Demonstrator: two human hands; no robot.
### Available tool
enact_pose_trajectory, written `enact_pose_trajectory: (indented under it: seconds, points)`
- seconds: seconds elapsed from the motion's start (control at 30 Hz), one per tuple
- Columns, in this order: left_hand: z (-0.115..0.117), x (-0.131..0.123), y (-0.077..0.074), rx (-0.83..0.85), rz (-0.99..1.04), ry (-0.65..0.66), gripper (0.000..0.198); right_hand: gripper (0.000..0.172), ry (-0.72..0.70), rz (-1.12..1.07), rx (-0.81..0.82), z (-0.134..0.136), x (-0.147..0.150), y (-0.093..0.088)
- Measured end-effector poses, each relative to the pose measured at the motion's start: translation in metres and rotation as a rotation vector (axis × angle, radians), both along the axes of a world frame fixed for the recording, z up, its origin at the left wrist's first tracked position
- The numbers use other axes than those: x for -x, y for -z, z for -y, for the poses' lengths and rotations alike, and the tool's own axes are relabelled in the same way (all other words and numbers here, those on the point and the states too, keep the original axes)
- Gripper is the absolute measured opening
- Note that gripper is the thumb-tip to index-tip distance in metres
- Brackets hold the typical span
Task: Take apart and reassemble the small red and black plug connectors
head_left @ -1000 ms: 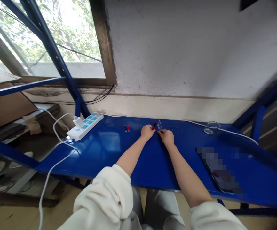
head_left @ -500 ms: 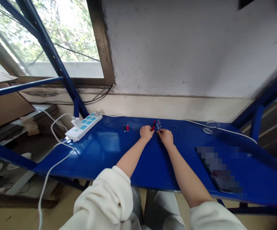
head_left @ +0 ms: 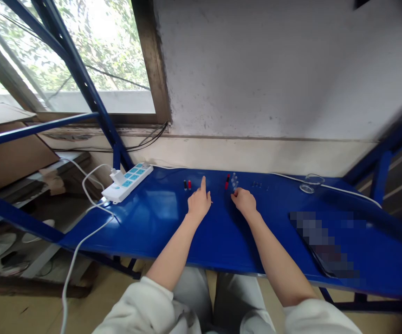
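Note:
My left hand [head_left: 200, 202] is over the blue table, index finger stretched out toward the wall and holding nothing visible. Just left of it stand a small black-and-clear cylinder [head_left: 185, 185] and a small red one [head_left: 189, 185]. To its right are small red and black pieces [head_left: 227, 182], beside several little clear pieces [head_left: 234, 178]. My right hand [head_left: 244, 202] rests close to these clear pieces, thumb and fingers pinched together. Whatever lies between those fingertips is too small to make out.
A white power strip [head_left: 127, 183] with a plugged-in adapter sits at the table's left end. Several tiny clear parts [head_left: 257, 184] lie right of my right hand. Farther right are clear round items [head_left: 307, 188], a white cable [head_left: 350, 191] and a dark, pixelated flat object [head_left: 321, 246].
My left hand has let go of the red and black pieces and moved left, its index finger now extended. My right hand stays pinched near the clear pieces. The view has shifted slightly.

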State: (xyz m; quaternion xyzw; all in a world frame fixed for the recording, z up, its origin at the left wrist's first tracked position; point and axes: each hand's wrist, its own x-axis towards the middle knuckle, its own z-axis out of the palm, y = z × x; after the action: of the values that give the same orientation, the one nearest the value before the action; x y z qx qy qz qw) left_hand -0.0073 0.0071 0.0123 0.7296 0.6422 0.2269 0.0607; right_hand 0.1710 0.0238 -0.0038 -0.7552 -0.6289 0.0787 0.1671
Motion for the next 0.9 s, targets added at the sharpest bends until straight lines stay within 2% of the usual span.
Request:
enact_pose_trajectory:
  seconds: [0.17, 0.23, 0.4, 0.53, 0.63, 0.73, 0.83, 0.9]
  points:
    - [-0.007, 0.014, -0.003, -0.03, 0.054, -0.147, 0.065, 0.026, -0.344, -0.019, -0.106, 0.004, 0.013, 0.003]
    - [-0.011, 0.018, -0.002, -0.017, 0.051, -0.18, 0.066, 0.032, -0.439, -0.023, -0.156, 0.006, 0.018, 0.003]
    - [-0.019, 0.025, 0.006, 0.027, 0.039, -0.208, 0.059, 0.037, -0.502, -0.044, -0.204, 0.011, 0.024, 0.0]
    - [-0.026, 0.027, 0.012, -0.036, 0.096, -0.182, 0.041, 0.038, -0.502, -0.053, -0.213, 0.011, 0.023, 0.001]
    - [-0.028, 0.026, 0.014, -0.078, 0.228, -0.097, 0.029, 0.04, -0.489, -0.085, -0.204, 0.011, 0.024, 0.002]
    - [-0.028, 0.02, 0.015, -0.109, 0.496, 0.076, 0.021, 0.041, -0.391, -0.216, -0.223, 0.011, 0.028, 0.001]
    - [-0.024, 0.01, 0.014, -0.015, 0.807, 0.244, 0.017, 0.046, -0.274, -0.458, -0.236, 0.011, 0.034, 0.001]
    - [-0.021, 0.002, 0.013, 0.091, 0.95, 0.326, 0.016, 0.052, -0.253, -0.613, -0.219, 0.01, 0.037, 0.002]
